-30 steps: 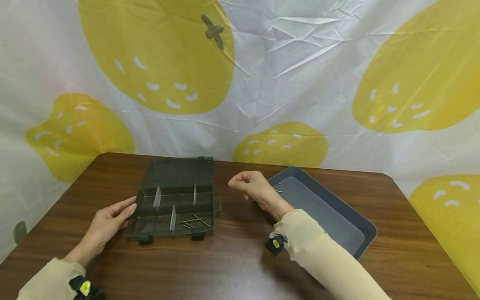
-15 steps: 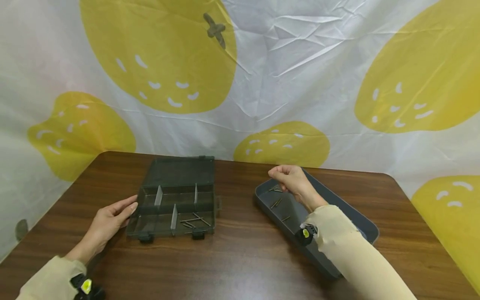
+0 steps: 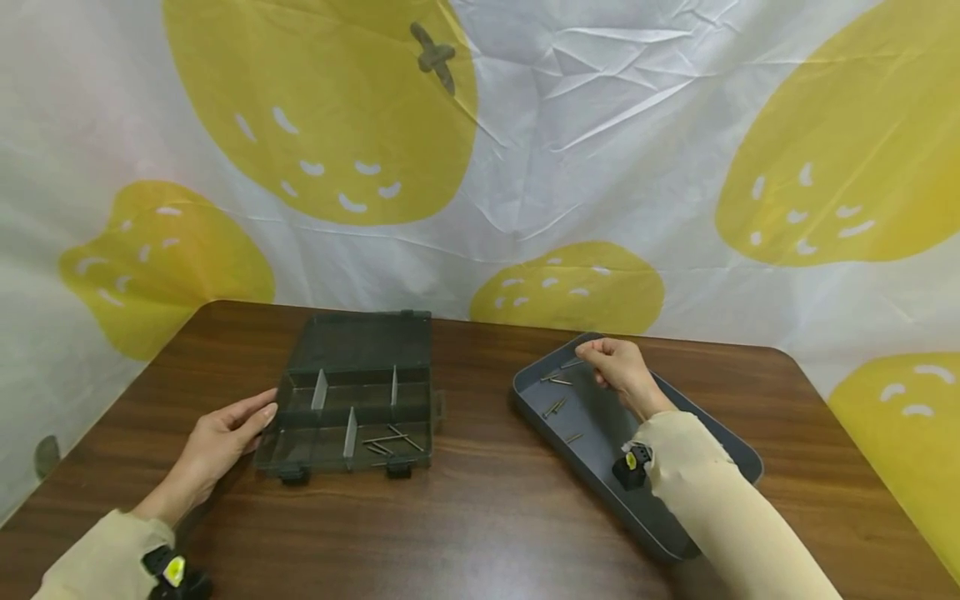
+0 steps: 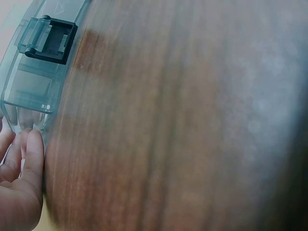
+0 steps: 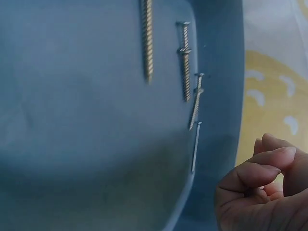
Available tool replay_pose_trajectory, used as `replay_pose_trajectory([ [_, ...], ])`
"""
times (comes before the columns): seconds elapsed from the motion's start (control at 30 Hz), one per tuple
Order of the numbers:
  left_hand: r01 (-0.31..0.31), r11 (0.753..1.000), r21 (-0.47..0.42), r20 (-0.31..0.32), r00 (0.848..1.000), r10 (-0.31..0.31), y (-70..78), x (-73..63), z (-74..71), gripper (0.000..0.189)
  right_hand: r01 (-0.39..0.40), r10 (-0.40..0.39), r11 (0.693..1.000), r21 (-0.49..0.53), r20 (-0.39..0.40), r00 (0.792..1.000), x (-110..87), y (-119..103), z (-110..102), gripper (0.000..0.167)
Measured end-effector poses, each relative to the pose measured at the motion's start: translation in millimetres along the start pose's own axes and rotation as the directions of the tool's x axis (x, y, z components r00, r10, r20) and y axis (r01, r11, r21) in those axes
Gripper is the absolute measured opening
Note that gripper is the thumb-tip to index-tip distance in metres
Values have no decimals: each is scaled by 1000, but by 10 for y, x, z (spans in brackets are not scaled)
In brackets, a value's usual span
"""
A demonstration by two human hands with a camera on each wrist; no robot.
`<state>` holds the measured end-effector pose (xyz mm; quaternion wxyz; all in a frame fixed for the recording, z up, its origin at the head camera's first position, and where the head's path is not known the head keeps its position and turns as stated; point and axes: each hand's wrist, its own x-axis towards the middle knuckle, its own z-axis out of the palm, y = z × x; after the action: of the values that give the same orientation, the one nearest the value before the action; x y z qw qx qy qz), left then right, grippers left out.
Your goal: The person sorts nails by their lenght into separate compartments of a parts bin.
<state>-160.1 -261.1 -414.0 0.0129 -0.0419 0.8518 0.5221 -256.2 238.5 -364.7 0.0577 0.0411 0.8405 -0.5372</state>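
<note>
A smoky translucent organizer box [image 3: 300, 442] lies on the table at left with its lid [image 3: 363, 342] raised at the back. Several screws [image 3: 390, 440] rest in its front right compartment. My left hand [image 3: 221, 437] holds the box's left edge between thumb and fingers; the left wrist view shows these fingertips at the box corner, with a black latch [image 4: 53, 41] nearby. Above the far end of a grey tray [image 3: 660, 546], my right hand [image 3: 618, 371] has its fingers curled and thumb against the index finger, nothing visible in it. Several screws [image 5: 186, 72] lie along the tray's wall.
The brown wooden table [image 3: 480, 525] carries the box and the tray, with bare wood between them. A white curtain with yellow fruit prints [image 3: 570, 283] hangs right behind the table's back edge. Thin dividers [image 3: 350, 433] stand in the box.
My right hand has moved right, from near the box to over the far end of the tray, uncovering screws there. My left hand stays on the box's left edge.
</note>
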Motion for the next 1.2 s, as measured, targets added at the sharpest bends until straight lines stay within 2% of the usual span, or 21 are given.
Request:
replay_pose_trajectory([
  [0.23, 29, 999, -13, 22, 999, -29, 13, 6, -9, 69, -1, 1, 1000, -23, -9, 1000, 55, 88, -28, 34],
  [0.4, 29, 1000, -8, 30, 999, -29, 11, 11, -12, 69, -9, 9, 1000, -18, -36, 999, 114, 159, -16, 29],
  [0.63, 24, 1000, 2, 27, 999, -24, -2, 4, -13, 67, -10, 10, 1000, 11, -66, 998, 164, 212, 3, 22],
  [0.8, 34, 999, 14, 33, 999, -34, -21, -6, -11, 68, 2, -3, 1000, -15, -73, 997, 184, 246, 18, 23],
  [1.03, 31, 999, -12, 15, 999, -31, -27, -7, 2, 68, -31, 29, 999, -35, -62, 998, 204, 280, 16, 25],
  [1.2, 23, 1000, -7, 13, 1000, -23, -6, -3, 4, 66, -14, 10, 999, -48, -75, 997, 232, 271, 4, 27],
])
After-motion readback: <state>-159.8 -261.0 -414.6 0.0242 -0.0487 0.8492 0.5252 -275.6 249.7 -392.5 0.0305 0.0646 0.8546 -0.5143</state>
